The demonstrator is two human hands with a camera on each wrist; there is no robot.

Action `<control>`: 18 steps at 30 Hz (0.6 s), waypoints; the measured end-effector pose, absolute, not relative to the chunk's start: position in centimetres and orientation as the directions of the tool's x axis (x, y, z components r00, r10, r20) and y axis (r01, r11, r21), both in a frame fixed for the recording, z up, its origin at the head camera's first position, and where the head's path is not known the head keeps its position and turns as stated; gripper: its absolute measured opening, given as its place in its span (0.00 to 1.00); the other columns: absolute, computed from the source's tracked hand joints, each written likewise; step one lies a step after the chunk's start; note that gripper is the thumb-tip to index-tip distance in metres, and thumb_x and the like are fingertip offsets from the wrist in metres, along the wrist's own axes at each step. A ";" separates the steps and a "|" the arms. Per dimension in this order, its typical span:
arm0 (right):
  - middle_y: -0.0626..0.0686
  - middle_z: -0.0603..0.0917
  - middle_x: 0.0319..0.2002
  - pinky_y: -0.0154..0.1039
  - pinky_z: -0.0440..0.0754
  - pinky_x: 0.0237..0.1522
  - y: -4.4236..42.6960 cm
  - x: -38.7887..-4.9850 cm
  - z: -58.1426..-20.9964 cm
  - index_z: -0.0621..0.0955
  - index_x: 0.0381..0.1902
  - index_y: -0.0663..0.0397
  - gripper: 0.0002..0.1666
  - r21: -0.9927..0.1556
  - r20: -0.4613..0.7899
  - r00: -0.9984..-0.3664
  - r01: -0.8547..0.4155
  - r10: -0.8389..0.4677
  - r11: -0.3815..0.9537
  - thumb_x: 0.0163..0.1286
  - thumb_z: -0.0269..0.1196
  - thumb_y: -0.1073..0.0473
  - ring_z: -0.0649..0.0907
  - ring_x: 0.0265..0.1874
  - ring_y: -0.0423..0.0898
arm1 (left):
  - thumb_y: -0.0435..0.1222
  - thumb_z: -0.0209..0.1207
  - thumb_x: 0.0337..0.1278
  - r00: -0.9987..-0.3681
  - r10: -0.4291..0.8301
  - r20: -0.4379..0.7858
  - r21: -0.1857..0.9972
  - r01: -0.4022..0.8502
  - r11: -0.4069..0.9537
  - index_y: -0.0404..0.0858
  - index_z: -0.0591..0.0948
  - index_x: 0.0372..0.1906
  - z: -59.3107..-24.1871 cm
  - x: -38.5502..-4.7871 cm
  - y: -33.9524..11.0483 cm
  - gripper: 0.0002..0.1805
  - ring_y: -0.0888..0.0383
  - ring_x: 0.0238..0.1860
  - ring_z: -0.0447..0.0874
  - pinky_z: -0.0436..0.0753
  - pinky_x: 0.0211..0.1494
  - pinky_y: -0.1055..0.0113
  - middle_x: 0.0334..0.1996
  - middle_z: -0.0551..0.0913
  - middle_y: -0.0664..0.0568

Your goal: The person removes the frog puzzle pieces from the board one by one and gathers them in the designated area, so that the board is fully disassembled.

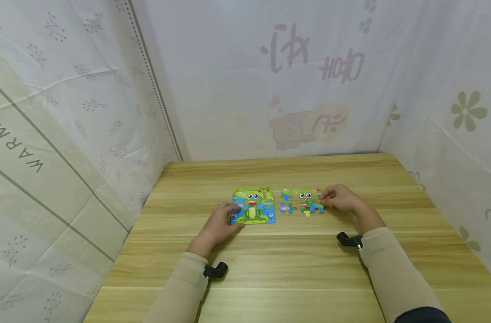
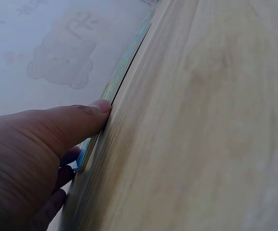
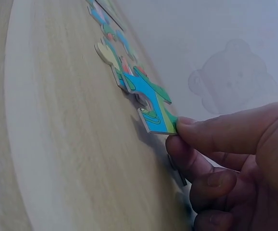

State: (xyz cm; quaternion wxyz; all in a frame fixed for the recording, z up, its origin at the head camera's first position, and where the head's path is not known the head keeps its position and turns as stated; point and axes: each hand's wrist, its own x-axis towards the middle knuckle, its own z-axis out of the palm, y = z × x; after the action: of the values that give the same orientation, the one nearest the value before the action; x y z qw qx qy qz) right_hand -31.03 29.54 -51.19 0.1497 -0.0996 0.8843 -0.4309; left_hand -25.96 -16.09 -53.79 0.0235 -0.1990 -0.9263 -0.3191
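A square frog picture board (image 1: 252, 211) lies on the table. My left hand (image 1: 217, 224) holds its near left corner, the thumb (image 2: 88, 120) against the near edge and the other fingers at the left side. To the right lie loose jigsaw pieces: a frog-eye piece (image 1: 305, 196), a small blue-green piece (image 1: 286, 194) and a pink and blue piece (image 1: 284, 207). My right hand (image 1: 340, 198) pinches a blue and green jigsaw piece (image 3: 151, 101) between thumb and forefinger. That piece is tilted above the table, its far end close to the other pieces; whether they touch I cannot tell.
The wooden table (image 1: 269, 269) runs back to a printed curtain (image 1: 229, 89), with more printed cloth at both sides. Black wrist mounts (image 1: 216, 270) stick out from both sleeves.
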 end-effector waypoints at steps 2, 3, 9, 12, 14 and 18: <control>0.54 0.85 0.39 0.42 0.76 0.42 29.6 -30.9 -51.2 0.84 0.45 0.62 0.08 -0.789 -0.186 -0.935 -0.041 -0.303 0.613 0.75 0.67 0.61 0.78 0.40 0.49 | 0.43 0.78 0.57 -0.920 0.352 0.171 0.580 0.382 0.719 0.39 0.82 0.64 -53.8 -25.9 -16.1 0.31 0.43 0.67 0.73 0.74 0.72 0.49 0.63 0.79 0.48; 0.54 0.85 0.39 0.42 0.76 0.42 29.6 -30.9 -51.2 0.84 0.45 0.62 0.08 -0.789 -0.187 -0.933 -0.044 -0.307 0.613 0.75 0.67 0.61 0.77 0.40 0.49 | 0.43 0.78 0.57 -0.921 0.350 0.171 0.580 0.382 0.720 0.39 0.82 0.64 -53.8 -25.9 -16.0 0.31 0.43 0.67 0.73 0.74 0.72 0.49 0.63 0.79 0.48; 0.54 0.85 0.39 0.42 0.76 0.41 30.1 -30.9 -51.3 0.85 0.44 0.63 0.08 -0.778 -0.171 -0.932 -0.070 -0.318 0.624 0.75 0.67 0.62 0.77 0.39 0.48 | 0.43 0.77 0.57 -0.919 0.353 0.175 0.578 0.386 0.719 0.40 0.82 0.64 -53.8 -25.9 -16.0 0.31 0.43 0.67 0.73 0.74 0.71 0.49 0.63 0.79 0.48; 0.54 0.85 0.38 0.41 0.76 0.42 30.3 -30.9 -51.2 0.85 0.44 0.63 0.09 -0.776 -0.178 -0.933 -0.063 -0.314 0.628 0.74 0.68 0.61 0.77 0.39 0.48 | 0.43 0.77 0.57 -0.919 0.354 0.175 0.577 0.387 0.719 0.40 0.82 0.64 -53.8 -25.8 -16.1 0.31 0.44 0.67 0.73 0.75 0.71 0.49 0.64 0.79 0.48; 0.53 0.86 0.38 0.41 0.76 0.43 30.5 -30.8 -51.0 0.85 0.45 0.62 0.09 -0.768 -0.183 -0.932 -0.063 -0.312 0.637 0.73 0.68 0.60 0.78 0.39 0.48 | 0.43 0.77 0.58 -0.918 0.355 0.176 0.578 0.388 0.718 0.40 0.82 0.65 -53.8 -25.8 -16.1 0.31 0.43 0.67 0.73 0.74 0.71 0.48 0.64 0.79 0.48; 0.52 0.87 0.39 0.41 0.76 0.44 31.1 -30.7 -50.7 0.86 0.45 0.62 0.10 -0.756 -0.182 -0.930 -0.075 -0.319 0.650 0.73 0.68 0.60 0.79 0.40 0.48 | 0.43 0.77 0.58 -0.917 0.356 0.179 0.577 0.391 0.717 0.39 0.82 0.65 -53.8 -25.8 -16.1 0.31 0.43 0.67 0.73 0.74 0.72 0.48 0.64 0.79 0.47</control>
State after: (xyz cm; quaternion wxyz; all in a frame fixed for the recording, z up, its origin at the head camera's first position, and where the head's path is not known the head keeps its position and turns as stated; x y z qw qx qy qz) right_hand -30.68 31.12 -50.72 0.1512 -0.1100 0.8957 -0.4034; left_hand -25.81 -16.13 -53.78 0.0277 -0.2016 -0.9262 -0.3173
